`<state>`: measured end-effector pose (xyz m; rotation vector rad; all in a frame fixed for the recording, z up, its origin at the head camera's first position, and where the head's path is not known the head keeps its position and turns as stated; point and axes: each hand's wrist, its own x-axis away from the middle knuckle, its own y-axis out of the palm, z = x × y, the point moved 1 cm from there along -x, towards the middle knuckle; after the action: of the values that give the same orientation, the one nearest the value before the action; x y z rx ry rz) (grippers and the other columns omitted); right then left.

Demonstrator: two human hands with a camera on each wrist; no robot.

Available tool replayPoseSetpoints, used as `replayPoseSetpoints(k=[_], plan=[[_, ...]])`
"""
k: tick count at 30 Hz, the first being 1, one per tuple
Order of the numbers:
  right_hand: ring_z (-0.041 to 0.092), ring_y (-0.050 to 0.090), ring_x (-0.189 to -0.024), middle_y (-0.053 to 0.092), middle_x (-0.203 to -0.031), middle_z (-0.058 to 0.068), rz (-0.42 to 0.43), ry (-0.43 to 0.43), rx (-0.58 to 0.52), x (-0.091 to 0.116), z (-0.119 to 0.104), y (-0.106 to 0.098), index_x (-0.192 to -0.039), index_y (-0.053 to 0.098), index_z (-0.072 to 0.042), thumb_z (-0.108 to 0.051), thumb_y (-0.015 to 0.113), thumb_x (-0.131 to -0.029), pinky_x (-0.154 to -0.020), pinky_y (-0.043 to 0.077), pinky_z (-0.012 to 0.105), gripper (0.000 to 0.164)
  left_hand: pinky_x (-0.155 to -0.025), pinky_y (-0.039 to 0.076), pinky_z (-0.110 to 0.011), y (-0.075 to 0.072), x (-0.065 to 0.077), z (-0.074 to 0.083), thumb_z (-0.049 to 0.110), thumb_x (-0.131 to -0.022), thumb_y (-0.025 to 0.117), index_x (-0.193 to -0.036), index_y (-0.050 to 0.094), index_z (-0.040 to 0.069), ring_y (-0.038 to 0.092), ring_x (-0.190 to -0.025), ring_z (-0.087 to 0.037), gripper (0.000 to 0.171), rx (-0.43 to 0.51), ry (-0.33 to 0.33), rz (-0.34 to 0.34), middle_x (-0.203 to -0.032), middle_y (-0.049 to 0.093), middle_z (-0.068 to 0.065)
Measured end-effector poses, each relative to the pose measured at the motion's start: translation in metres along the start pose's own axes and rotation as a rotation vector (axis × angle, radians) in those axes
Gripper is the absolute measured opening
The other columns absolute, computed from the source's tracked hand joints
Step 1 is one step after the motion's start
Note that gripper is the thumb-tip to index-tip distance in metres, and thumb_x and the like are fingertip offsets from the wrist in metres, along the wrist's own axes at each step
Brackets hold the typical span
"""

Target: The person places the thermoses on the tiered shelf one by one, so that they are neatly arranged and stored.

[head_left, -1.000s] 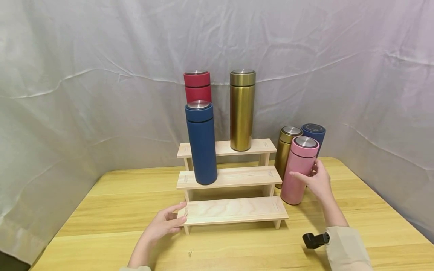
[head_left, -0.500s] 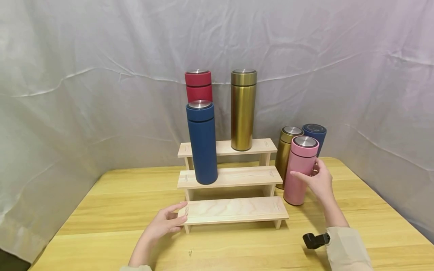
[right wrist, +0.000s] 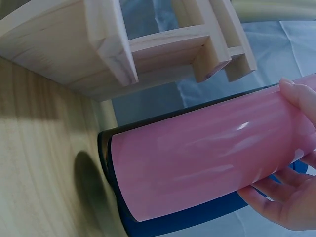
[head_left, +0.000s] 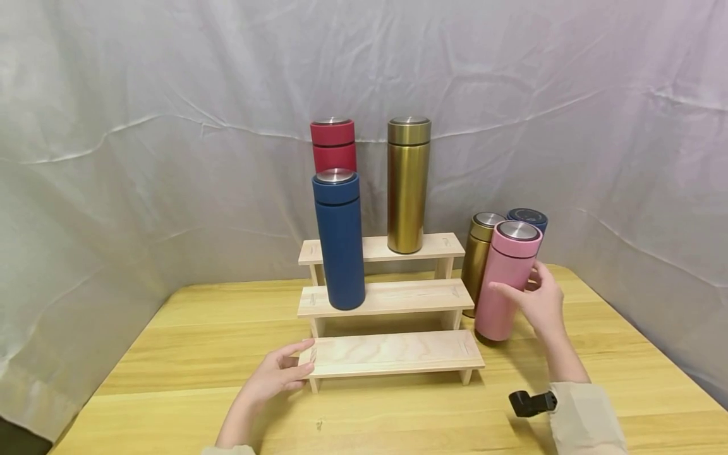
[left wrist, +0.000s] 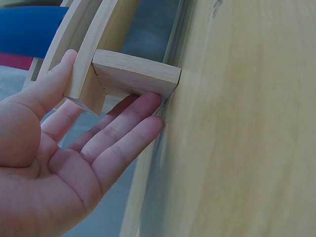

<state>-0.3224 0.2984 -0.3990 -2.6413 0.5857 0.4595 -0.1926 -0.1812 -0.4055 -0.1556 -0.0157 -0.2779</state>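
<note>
My right hand (head_left: 543, 303) grips a pink thermos bottle (head_left: 503, 284) with a steel-topped lid, thumb on the near side and fingers round the right. The bottle leans slightly, and in the right wrist view its base stands off the tabletop over a dark shadow (right wrist: 89, 180). At the left end of a three-step wooden stand (head_left: 392, 354), my left hand (head_left: 279, 370) holds the lowest step. In the left wrist view the thumb presses the board's edge, while fingertips (left wrist: 150, 101) touch its leg (left wrist: 133, 69).
On the middle step stands a blue bottle (head_left: 341, 246). The top step bears a red bottle (head_left: 333, 148), partly hidden, and a tall gold bottle (head_left: 407, 189). Behind the pink one are a shorter gold bottle (head_left: 476, 265) and another blue bottle (head_left: 529, 217). Grey cloth (head_left: 256, 158) surrounds the table.
The pink bottle first slid slightly right, then rose a little off the table with its top tipping to the right. My left hand keeps its hold on the stand.
</note>
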Motion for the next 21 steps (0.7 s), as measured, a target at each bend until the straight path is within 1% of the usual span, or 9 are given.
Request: replayPoseSetpoints(k=[2,5,7,9,11,13,17,18,21], plan=[[0.022,0.053,-0.094,0.053,-0.114,0.01,-0.008,-0.018,-0.047,-0.007,0.01,-0.001,-0.13,0.045,-0.023,-0.031,0.083,-0.061,-0.072,0.05,0.027,0.079,-0.08,0.049,-0.04,0.0,0.0,0.0,0.016,-0.085,0.061,-0.132,0.036,-0.005,0.055,-0.095,-0.024,0.057,-0.002,0.002,0.0,-0.123,0.042,-0.03],[0.018,0.053,-0.093,0.054,-0.114,0.006,0.024,-0.026,-0.035,-0.015,0.025,-0.001,-0.129,0.045,-0.027,-0.034,0.083,-0.059,-0.071,0.048,0.021,0.08,-0.08,0.049,-0.04,0.0,0.0,0.0,0.016,-0.086,0.061,-0.132,0.036,-0.005,0.054,-0.096,-0.025,0.057,-0.004,0.003,0.0,-0.123,0.043,-0.031],[0.019,0.053,-0.095,0.054,-0.115,0.006,0.016,-0.032,-0.058,-0.016,0.023,-0.003,-0.13,0.045,-0.027,-0.033,0.083,-0.06,-0.074,0.048,0.024,0.08,-0.08,0.049,-0.041,0.0,0.0,0.001,0.016,-0.086,0.061,-0.132,0.036,-0.005,0.054,-0.096,-0.025,0.057,-0.004,0.004,0.0,-0.124,0.041,-0.032],[0.016,0.053,-0.093,0.054,-0.114,0.003,0.043,-0.042,-0.029,-0.015,0.021,-0.004,-0.129,0.045,-0.03,-0.036,0.083,-0.059,-0.07,0.048,0.019,0.08,-0.08,0.049,-0.041,0.001,0.0,0.001,0.016,-0.086,0.061,-0.132,0.036,-0.005,0.054,-0.097,-0.025,0.057,0.0,0.004,0.0,-0.128,0.038,-0.032],[0.019,0.053,-0.094,0.055,-0.115,0.006,0.037,-0.043,-0.051,-0.007,0.004,-0.008,-0.129,0.046,-0.028,-0.032,0.083,-0.061,-0.072,0.049,0.024,0.078,-0.08,0.049,-0.041,0.001,0.0,0.001,0.016,-0.086,0.061,-0.132,0.036,-0.004,0.054,-0.097,-0.025,0.057,0.004,0.003,0.0,-0.131,0.034,-0.032],[0.019,0.054,-0.092,0.056,-0.113,0.008,0.053,-0.049,-0.093,0.002,-0.018,-0.011,-0.127,0.048,-0.023,-0.024,0.083,-0.062,-0.071,0.049,0.022,0.074,-0.08,0.049,-0.04,0.0,0.0,0.001,0.016,-0.086,0.061,-0.133,0.037,-0.004,0.054,-0.098,-0.025,0.057,0.008,0.002,0.001,-0.134,0.03,-0.031],[0.017,0.053,-0.089,0.056,-0.109,0.008,0.078,-0.034,-0.056,0.029,-0.076,-0.016,-0.125,0.051,-0.02,-0.023,0.081,-0.066,-0.071,0.046,0.02,0.067,-0.081,0.049,-0.04,0.0,-0.001,0.0,0.015,-0.086,0.061,-0.133,0.037,-0.003,0.053,-0.099,-0.024,0.056,0.009,0.005,-0.002,-0.137,0.026,-0.03],[0.013,0.053,-0.087,0.056,-0.106,0.006,0.094,-0.03,-0.047,0.035,-0.089,-0.017,-0.124,0.052,-0.02,-0.023,0.08,-0.066,-0.069,0.045,0.016,0.065,-0.081,0.049,-0.04,0.0,-0.001,0.0,0.015,-0.086,0.061,-0.133,0.036,-0.003,0.054,-0.098,-0.024,0.056,0.008,0.005,-0.002,-0.137,0.025,-0.03],[0.008,0.053,-0.082,0.056,-0.099,0.0,0.11,-0.023,-0.036,0.05,-0.119,-0.022,-0.122,0.054,-0.018,-0.022,0.08,-0.067,-0.068,0.044,0.013,0.061,-0.08,0.049,-0.04,0.0,-0.001,-0.001,0.016,-0.086,0.061,-0.133,0.036,-0.003,0.054,-0.098,-0.024,0.056,0.006,0.005,-0.005,-0.137,0.025,-0.03]])
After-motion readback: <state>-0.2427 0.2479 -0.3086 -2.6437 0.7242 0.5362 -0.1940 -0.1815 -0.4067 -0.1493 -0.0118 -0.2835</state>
